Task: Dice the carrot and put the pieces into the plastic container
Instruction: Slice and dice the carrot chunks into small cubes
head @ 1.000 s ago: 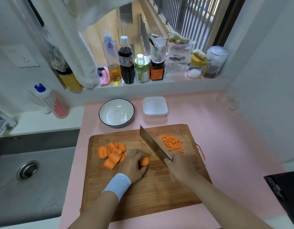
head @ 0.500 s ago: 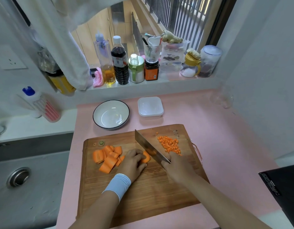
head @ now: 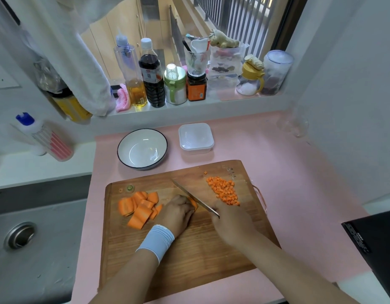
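The cutting board (head: pixel 189 249) sat on the pink counter (head: pixel 299 183), its left edge close to the sink (head: pixel 36 249), with bare wood along its near half and open counter to its right. The left hand (head: pixel 177 212), fingers curled, held down a carrot piece (head: pixel 194 202) mid-board. The right hand (head: pixel 231 224) gripped the knife (head: pixel 194 197), blade against that piece. Thick carrot chunks (head: pixel 139 207) lay just left of the left hand, and the diced bits (head: pixel 224 190) were piled at the far right. Behind the board, the plastic container (head: pixel 196 148) and the bowl (head: pixel 142 150) both stood empty.
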Tool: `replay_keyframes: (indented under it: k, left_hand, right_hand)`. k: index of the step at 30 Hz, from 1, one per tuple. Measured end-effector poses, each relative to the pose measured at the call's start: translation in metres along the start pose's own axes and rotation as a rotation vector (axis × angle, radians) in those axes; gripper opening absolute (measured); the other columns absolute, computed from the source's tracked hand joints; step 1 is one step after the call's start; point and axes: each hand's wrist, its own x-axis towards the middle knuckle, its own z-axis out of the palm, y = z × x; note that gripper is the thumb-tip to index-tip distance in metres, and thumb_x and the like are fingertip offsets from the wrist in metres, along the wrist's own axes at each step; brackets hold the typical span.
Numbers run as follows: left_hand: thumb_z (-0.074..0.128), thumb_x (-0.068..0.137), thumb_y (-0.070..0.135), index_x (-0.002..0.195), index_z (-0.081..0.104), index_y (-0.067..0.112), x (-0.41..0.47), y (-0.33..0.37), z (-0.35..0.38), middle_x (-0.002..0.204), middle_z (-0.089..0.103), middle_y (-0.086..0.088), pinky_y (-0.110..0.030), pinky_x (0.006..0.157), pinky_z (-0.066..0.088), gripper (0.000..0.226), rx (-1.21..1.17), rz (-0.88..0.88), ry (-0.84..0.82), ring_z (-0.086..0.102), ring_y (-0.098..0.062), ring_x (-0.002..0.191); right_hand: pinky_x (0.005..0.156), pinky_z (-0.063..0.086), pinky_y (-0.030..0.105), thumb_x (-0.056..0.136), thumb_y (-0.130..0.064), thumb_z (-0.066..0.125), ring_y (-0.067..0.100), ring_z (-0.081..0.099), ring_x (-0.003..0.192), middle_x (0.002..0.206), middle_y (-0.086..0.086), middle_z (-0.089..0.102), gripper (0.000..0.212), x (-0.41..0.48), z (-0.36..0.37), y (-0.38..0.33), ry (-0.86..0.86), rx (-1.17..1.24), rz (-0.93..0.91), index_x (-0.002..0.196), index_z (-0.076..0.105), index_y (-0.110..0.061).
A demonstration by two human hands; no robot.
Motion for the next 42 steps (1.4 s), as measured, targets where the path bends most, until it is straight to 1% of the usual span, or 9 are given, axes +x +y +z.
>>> replay_keyframes:
  k: [4,7,14,19,23,29,33,36,42]
  left_hand:
    - [0.070,0.081,0.019,0.084,0.078,0.020,0.002,0.001,-0.003,0.097,0.070,0.005,-0.026,0.076,0.055,0.008,0.011,-0.005,-0.018,0.062,-0.016,0.094]
    - [0.078,0.076,0.015,0.082,0.078,0.019,0.000,0.001,-0.003,0.093,0.071,0.004,-0.025,0.079,0.055,0.008,0.020,0.002,-0.015,0.065,-0.018,0.091]
    - [0.052,0.087,0.030,0.092,0.078,0.021,0.000,-0.001,-0.003,0.105,0.069,0.007,-0.027,0.084,0.054,0.028,-0.012,-0.014,-0.026,0.062,-0.016,0.103]
    - [0.050,0.089,0.032,0.093,0.077,0.022,0.000,-0.002,-0.001,0.107,0.068,0.008,-0.026,0.086,0.053,0.029,-0.011,-0.027,-0.027,0.060,-0.014,0.105]
    - [0.054,0.089,0.030,0.091,0.077,0.021,0.000,-0.002,0.000,0.102,0.069,0.008,-0.021,0.089,0.047,0.025,-0.036,-0.022,-0.010,0.058,-0.011,0.102]
    - [0.072,0.083,0.015,0.085,0.076,0.018,0.000,-0.002,0.001,0.089,0.066,0.007,-0.020,0.082,0.047,0.005,-0.080,-0.029,0.014,0.056,-0.009,0.092]
    - [0.073,0.083,0.014,0.084,0.076,0.017,0.000,-0.002,0.002,0.088,0.066,0.007,-0.018,0.081,0.045,0.005,-0.092,-0.031,0.020,0.055,-0.008,0.091]
    - [0.071,0.085,0.016,0.085,0.076,0.016,-0.001,-0.002,0.004,0.088,0.066,0.006,-0.019,0.082,0.046,0.005,-0.100,-0.022,0.027,0.055,-0.009,0.092]
    - [0.054,0.091,0.026,0.086,0.075,0.017,-0.004,0.001,0.005,0.089,0.064,0.007,-0.018,0.082,0.045,0.024,-0.094,-0.009,0.047,0.055,-0.009,0.092]
  right_hand:
    - [0.063,0.046,0.032,0.103,-0.032,0.043,0.020,0.062,0.077,0.081,-0.011,0.056,0.018,-0.007,0.002,-0.004,0.051,-0.113,-0.082,0.114,0.055,-0.025]
    - [0.058,0.040,0.032,0.103,-0.030,0.043,0.018,0.054,0.068,0.074,-0.011,0.049,0.014,-0.010,0.000,-0.008,0.063,-0.152,-0.100,0.110,0.053,-0.023]
    - [0.063,0.046,0.033,0.103,-0.028,0.043,0.022,0.060,0.075,0.088,-0.003,0.064,0.011,-0.015,-0.003,-0.009,0.026,-0.121,-0.067,0.107,0.052,-0.023]
    - [0.059,0.038,0.031,0.104,-0.027,0.043,0.018,0.050,0.068,0.078,-0.010,0.048,0.006,-0.014,-0.003,-0.010,0.011,-0.126,-0.054,0.102,0.048,-0.023]
    - [0.051,0.038,0.031,0.100,-0.020,0.045,0.020,0.053,0.066,0.073,-0.006,0.049,0.004,-0.008,-0.003,-0.010,-0.051,-0.136,-0.028,0.099,0.043,-0.023]
    - [0.067,0.054,0.036,0.100,-0.018,0.045,0.018,0.061,0.076,0.084,-0.003,0.062,0.017,0.005,-0.008,-0.006,-0.146,-0.013,0.036,0.113,0.054,-0.026]
    - [0.072,0.056,0.039,0.100,-0.016,0.047,0.017,0.061,0.077,0.084,-0.004,0.061,0.014,0.012,-0.005,-0.006,-0.147,0.020,0.043,0.104,0.056,-0.025]
    - [0.073,0.055,0.037,0.101,-0.016,0.048,0.017,0.060,0.078,0.085,-0.006,0.058,0.012,0.016,-0.001,-0.008,-0.133,0.043,0.044,0.100,0.057,-0.025]
    - [0.074,0.055,0.036,0.103,-0.022,0.048,0.016,0.061,0.081,0.085,-0.006,0.059,0.016,0.018,-0.003,-0.004,-0.132,0.077,0.047,0.113,0.061,-0.021]
